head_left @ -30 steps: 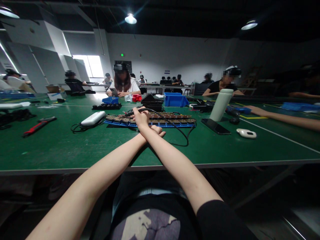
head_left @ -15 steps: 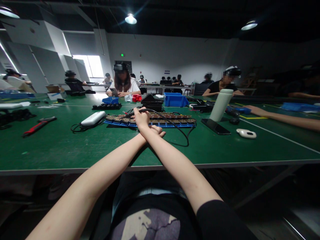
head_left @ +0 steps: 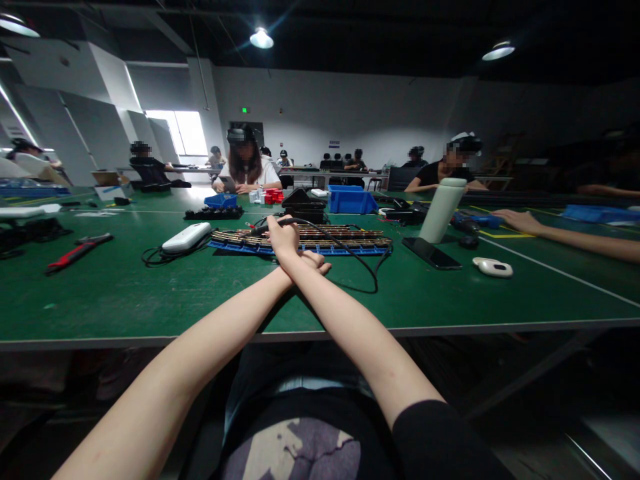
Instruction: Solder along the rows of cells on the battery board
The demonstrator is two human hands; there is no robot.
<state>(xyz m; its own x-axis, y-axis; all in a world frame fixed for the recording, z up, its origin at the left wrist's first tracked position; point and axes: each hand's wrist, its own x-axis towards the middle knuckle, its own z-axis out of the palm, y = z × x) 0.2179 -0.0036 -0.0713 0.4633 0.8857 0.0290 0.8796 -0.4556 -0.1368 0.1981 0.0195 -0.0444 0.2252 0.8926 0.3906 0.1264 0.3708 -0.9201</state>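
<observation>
- Green matting covers the table [head_left: 125,293], and my two forearms stretch out over its near edge and cross at the wrists.
- My right hand [head_left: 283,238] lies on top, reaching to the left past the crossing, its fingers curled loosely at the front edge of the tray [head_left: 345,241].
- That hand touches the black cable [head_left: 350,257] where it runs over the tray; I cannot tell whether my fingers actually close on the cable or only rest against it.
- My left hand [head_left: 316,262] sits under the right wrist, pointing to the right, fingers together and flat on the table; it holds nothing that I can see.
- The tray is a long blue one with rows of dark and brass-coloured parts, lying crosswise just beyond my hands.
- The black cable loops off the tray's right part and curves back on the table near my left hand.
- A white oblong device [head_left: 187,237] lies to the left of the tray, with a cord trailing from it.
- Red-handled pliers [head_left: 77,252] lie further left, well apart from my hands.
- To the right stand a pale bottle [head_left: 443,209] and, in front of it, a dark phone [head_left: 431,253] flat on the table.
- A small white gadget [head_left: 493,267] lies to the right of the phone.
- Another person's hand [head_left: 520,219] and forearm rest on the table at the far right.
- A blue bin [head_left: 352,200] stands beyond the tray.
</observation>
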